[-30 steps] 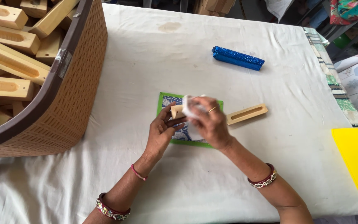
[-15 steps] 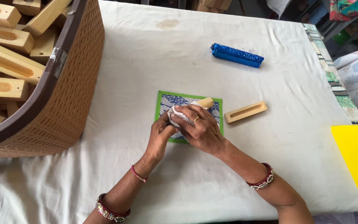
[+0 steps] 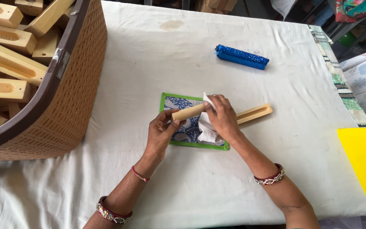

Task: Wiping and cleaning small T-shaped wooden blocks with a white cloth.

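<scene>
Centrally, smooth wooden cylinder (image 3: 188, 113), crumpled white cloth (image 3: 207, 129), patterned mat (image 3: 184, 132)

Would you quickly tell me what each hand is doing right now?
Left hand: closed on the end of the wooden piece.
Right hand: closed, pressing a white cloth to that piece.

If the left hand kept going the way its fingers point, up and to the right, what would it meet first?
The left hand already holds the end of the wooden stick. Straight on, it would likely meet the right hand and its white cloth first; depth is hard to judge.
</scene>
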